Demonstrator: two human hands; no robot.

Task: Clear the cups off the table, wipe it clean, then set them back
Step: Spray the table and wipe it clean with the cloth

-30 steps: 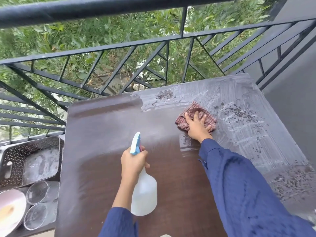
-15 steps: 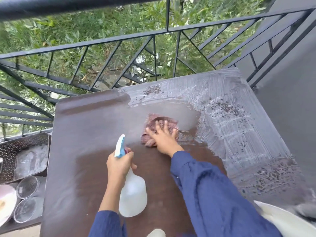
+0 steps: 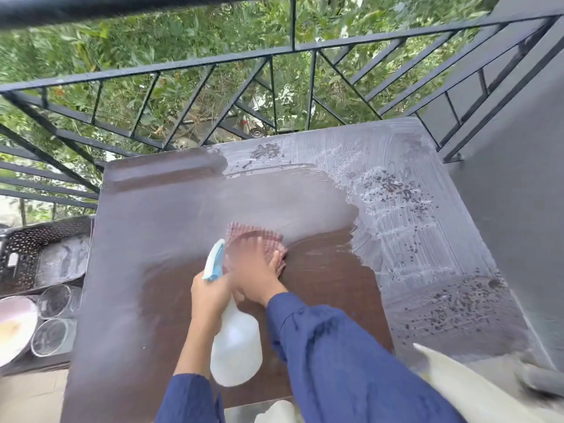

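Observation:
My right hand (image 3: pixel 258 271) presses flat on a red checked cloth (image 3: pixel 254 236) near the middle of the dark brown table (image 3: pixel 146 239). My left hand (image 3: pixel 210 296) grips the neck of a white spray bottle (image 3: pixel 235 349) with a blue trigger, held just above the table's near part. Two clear glass cups (image 3: pixel 53 300) (image 3: pixel 50 337) stand off the table on a low surface at the left. The right side of the table carries grey soapy smears and dark specks (image 3: pixel 396 215).
A black perforated tray (image 3: pixel 39 254) and a pale bowl (image 3: pixel 13 328) sit to the left beside the cups. A black metal railing (image 3: pixel 213 62) runs behind the table with greenery beyond. A grey wall (image 3: pixel 518 178) bounds the right. A white object (image 3: pixel 457 386) lies at lower right.
My right hand has swept the cloth from the table's right part leftward to the middle, leaving a wiped dark strip. The bottle in my left hand has stayed about where it was.

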